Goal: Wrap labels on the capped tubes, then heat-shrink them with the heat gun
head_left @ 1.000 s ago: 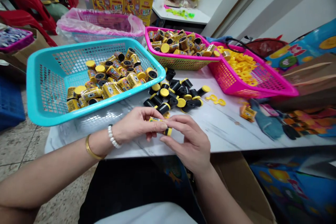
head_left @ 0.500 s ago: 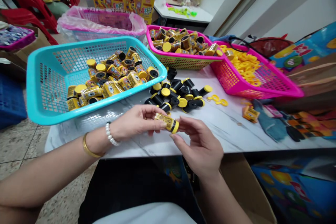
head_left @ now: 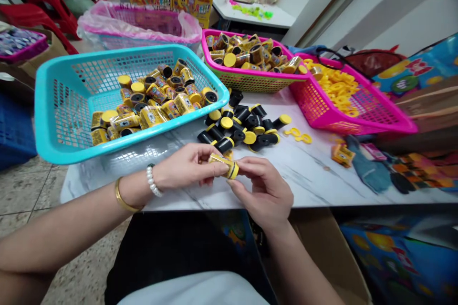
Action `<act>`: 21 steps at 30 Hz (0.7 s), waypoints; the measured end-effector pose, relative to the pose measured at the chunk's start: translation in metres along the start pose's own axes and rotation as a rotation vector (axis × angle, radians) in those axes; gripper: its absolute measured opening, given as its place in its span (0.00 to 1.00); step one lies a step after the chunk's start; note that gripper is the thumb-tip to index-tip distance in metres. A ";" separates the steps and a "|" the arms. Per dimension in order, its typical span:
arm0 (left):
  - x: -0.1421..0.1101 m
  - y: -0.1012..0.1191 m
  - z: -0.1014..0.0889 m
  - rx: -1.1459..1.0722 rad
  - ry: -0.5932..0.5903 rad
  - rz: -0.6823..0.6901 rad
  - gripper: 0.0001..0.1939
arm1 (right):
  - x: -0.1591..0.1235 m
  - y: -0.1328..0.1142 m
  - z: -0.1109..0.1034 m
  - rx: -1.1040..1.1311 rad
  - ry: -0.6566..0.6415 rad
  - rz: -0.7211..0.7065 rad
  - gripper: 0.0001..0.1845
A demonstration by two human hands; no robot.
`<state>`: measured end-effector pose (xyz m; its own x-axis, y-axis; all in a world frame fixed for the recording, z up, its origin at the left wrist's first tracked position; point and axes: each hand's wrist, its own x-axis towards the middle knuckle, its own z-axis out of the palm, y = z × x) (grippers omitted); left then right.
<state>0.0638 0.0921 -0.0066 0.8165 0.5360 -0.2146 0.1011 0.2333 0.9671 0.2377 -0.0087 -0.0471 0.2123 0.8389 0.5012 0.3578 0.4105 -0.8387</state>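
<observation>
A small black canister with a yellow label (head_left: 224,165) is held between both hands above the near edge of the white marble table (head_left: 307,171). My left hand (head_left: 184,167) grips its left end with closed fingers. My right hand (head_left: 265,190) pinches the right end, at the yellow cap. Just beyond the hands lies a pile of unlabelled black canisters with yellow caps (head_left: 243,126). The turquoise basket (head_left: 64,105) at the left holds several labelled canisters.
Two pink baskets stand at the back: one (head_left: 246,81) with labelled canisters, one (head_left: 361,109) with yellow rings. Loose yellow rings (head_left: 299,134) and label sheets (head_left: 341,154) lie on the table. An open cardboard box (head_left: 332,252) sits below the table edge at the right.
The canister went from hidden between the fingers to showing its yellow label. My right hand drew back half a second ago, then closed on the cap end again.
</observation>
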 end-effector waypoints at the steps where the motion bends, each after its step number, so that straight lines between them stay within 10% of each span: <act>1: -0.001 0.000 0.001 0.004 0.006 0.024 0.16 | 0.001 -0.001 0.001 0.024 0.011 0.065 0.16; 7: -0.004 0.003 0.003 0.036 0.063 0.166 0.11 | 0.006 -0.006 0.010 0.370 -0.046 0.563 0.14; 21: 0.001 -0.002 -0.003 -0.381 -0.155 -0.119 0.31 | 0.022 -0.008 -0.002 0.376 -0.214 0.223 0.10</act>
<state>0.0625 0.0946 -0.0090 0.8906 0.3655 -0.2707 0.0067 0.5845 0.8113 0.2408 0.0058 -0.0287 0.0403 0.9597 0.2781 -0.0368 0.2796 -0.9594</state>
